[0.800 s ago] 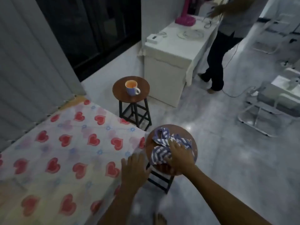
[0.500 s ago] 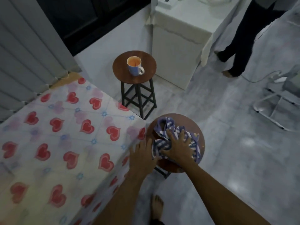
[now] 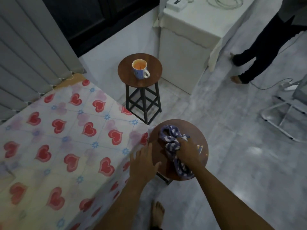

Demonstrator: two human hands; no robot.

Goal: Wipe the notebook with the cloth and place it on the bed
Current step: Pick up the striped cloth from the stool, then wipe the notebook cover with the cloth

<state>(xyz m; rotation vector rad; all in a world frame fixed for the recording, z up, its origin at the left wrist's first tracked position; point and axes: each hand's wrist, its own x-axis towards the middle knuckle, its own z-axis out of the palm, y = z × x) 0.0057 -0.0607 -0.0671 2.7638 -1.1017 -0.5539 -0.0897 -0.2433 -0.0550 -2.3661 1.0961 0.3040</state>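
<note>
Notebook not discernible under the cloth (image 3: 172, 143); right hand (image 3: 186, 151) — grip closed on cloth; left hand (image 3: 143, 165) open, empty; advise steadying the stool (image 3: 203, 156) while wiping.

Right hand (image 3: 186, 151) clutching striped cloth (image 3: 172, 143) on round stool (image 3: 203, 143), left hand (image 3: 143, 165) flat at its edge, heart-print bed (image 3: 66, 138) beside

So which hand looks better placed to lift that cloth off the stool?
The right hand: it is already closed on the striped cloth on the near stool. The left hand lies open and flat at the stool's edge beside the bed.
</note>
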